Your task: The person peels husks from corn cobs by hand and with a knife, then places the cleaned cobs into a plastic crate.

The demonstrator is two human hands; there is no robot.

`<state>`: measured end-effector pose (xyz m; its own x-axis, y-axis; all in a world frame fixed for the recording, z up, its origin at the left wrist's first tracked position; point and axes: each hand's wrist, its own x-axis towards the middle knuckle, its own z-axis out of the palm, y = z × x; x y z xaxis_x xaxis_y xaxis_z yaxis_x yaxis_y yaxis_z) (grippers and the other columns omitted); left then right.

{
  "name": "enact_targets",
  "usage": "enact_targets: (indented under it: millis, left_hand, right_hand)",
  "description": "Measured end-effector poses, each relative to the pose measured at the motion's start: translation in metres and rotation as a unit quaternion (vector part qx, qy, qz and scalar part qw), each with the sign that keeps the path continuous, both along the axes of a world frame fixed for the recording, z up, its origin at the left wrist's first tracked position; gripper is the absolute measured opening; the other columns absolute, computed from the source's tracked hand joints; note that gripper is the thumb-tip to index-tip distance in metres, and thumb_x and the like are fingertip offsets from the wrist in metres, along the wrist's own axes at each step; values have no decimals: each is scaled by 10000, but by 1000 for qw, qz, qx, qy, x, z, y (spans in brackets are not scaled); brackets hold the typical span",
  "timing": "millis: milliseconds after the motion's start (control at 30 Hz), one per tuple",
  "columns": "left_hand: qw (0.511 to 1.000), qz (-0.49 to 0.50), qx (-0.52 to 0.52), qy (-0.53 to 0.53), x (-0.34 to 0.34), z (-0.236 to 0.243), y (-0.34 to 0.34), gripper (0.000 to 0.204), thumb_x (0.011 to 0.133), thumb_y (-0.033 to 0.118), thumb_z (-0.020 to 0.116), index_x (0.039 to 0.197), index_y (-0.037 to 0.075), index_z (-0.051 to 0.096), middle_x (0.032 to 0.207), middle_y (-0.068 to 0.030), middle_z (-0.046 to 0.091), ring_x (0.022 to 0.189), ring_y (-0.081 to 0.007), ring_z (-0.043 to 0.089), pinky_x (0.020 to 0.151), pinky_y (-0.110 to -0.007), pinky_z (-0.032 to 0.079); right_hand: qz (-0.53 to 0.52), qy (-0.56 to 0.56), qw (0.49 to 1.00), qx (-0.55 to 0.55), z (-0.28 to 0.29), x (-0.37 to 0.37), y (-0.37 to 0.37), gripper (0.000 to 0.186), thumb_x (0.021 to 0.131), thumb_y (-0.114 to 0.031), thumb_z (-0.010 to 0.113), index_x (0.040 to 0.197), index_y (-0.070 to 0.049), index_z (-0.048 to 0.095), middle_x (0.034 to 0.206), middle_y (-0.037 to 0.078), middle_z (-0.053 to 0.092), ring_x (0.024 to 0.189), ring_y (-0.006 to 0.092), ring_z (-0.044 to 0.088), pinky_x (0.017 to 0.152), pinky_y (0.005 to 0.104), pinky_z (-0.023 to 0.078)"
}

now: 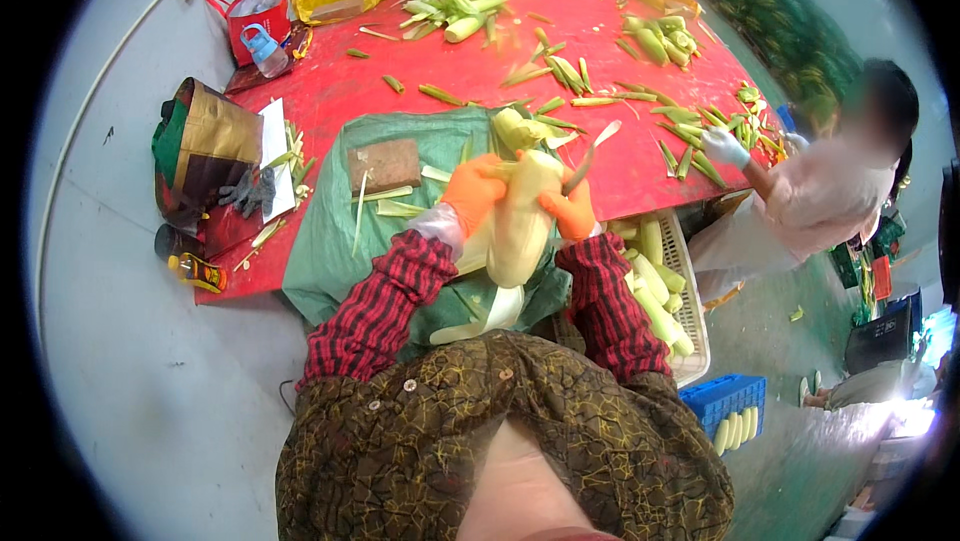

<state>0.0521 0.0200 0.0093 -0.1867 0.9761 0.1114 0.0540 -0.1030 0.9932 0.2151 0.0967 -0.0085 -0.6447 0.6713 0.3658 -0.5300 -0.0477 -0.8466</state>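
At the near edge of the red table [340,86], 2 orange-gloved hands hold 1 pale stalk [522,231] over a green sheet [330,246]. The left hand [475,193] grips its upper side; the right hand [570,209] closes around a thin curved piece [591,161], blade or peel unclear, its thumb against the stalk. The 2-sided hold presumably steadies it; the sheet likely catches scraps. The stalk is smooth and thick, the sheet wrinkled, the brown block [385,163] flat-sided. Farther off, ribbed green trimmings [455,13] lie heaped.
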Motion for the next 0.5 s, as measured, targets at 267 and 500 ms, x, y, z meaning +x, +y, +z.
enact_targets:
  millis: [267, 500]
  left_hand:
    - [933, 114, 35, -339, -6, -39, 3, 190, 690, -26, 508, 854, 19, 593, 710, -9, 557, 612, -144, 539, 562, -269, 449]
    - [899, 168, 145, -377, -64, -46, -25, 160, 679, 3, 467, 791, -1, 581, 733, -85, 574, 639, -199, 549, 621, -305, 469]
  right_hand:
    - [-126, -173, 977, -22, -13, -17, 1, 418, 752, -190, 711, 1113, -17, 591, 968, 40, 632, 866, 127, 584, 776, 280, 469]
    - [-231, 49, 940, -247, -61, 1, 35, 622, 716, -432, 664, 1182, -41, 536, 943, 60, 632, 814, 214, 616, 694, 336, 487]
